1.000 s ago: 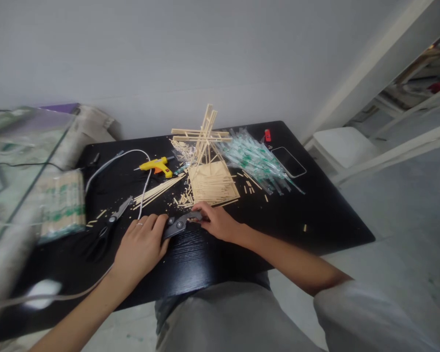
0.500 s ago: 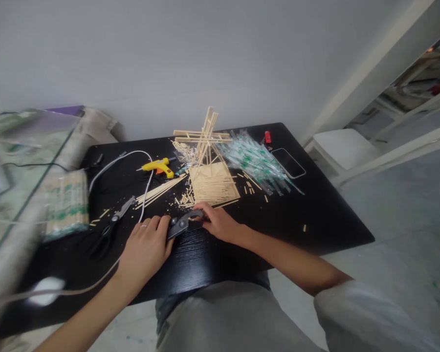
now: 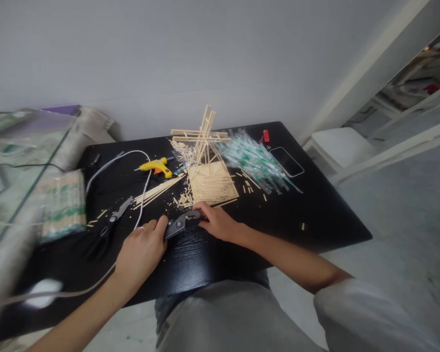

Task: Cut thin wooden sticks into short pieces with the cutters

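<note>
My left hand (image 3: pixel 141 249) is closed around the handles of grey pruning shears (image 3: pixel 176 226), whose jaws point right. At those jaws, the fingers of my right hand (image 3: pixel 217 221) are pinched together. A short pale bit of wooden stick (image 3: pixel 188 218) shows in the jaws; its other end seems to run into my right fingers, which mostly hide it. Just beyond my hands lies a square wooden base (image 3: pixel 214 188) covered with thin sticks. A tilted, crossed framework of glued sticks (image 3: pixel 204 134) rises from behind it.
Left on the black table (image 3: pixel 300 254) are a yellow glue gun (image 3: pixel 156 166), scissors (image 3: pixel 112 221), a white cable (image 3: pixel 143 195), and a packed bundle of sticks (image 3: pixel 64 205). Clear-and-green wrappers (image 3: pixel 254 159), a phone (image 3: pixel 287 162) and a red object (image 3: pixel 266 136) lie right.
The view has shifted slightly. My hands and the shears keep nearly the same place, and the pale stick bit in the jaws shows a little less than before.
</note>
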Demonstrator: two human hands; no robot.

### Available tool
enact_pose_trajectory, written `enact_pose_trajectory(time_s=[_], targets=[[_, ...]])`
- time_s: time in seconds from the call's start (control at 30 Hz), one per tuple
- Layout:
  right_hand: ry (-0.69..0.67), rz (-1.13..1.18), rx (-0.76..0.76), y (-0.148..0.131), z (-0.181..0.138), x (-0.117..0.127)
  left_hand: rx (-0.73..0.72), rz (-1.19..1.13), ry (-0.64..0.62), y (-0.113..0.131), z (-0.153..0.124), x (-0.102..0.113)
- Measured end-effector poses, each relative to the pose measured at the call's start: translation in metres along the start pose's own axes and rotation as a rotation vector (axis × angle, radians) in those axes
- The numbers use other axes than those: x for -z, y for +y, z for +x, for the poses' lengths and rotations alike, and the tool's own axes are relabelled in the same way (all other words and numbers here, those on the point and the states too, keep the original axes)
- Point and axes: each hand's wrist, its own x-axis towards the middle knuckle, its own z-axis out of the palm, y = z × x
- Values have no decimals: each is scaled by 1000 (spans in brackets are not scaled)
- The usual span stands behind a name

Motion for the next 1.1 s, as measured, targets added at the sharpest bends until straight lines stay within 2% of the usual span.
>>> enact_pose_trajectory(time_s=[0.17,0.33,0.57,0.7,0.8,0.93,1.1], targets=[[26,78,-19,1,0,-2,-8,-26,68,-3,2,-5],[138,213,-18,6,2,7,37,-108,196,-14,17,-7],[207,-98,34,15,1,27,179,-383,272,-16,49,5],[209,-314,134,17,2,26,280,-524,218,-8,62,13],[221,-404,178,18,2,25,220,-653,168,-8,67,10],[256,-428,199,17,3,26,72,-800,186,-13,67,-2],[272,-536,177,15,4,27,19,-855,192,-16,66,-13]])
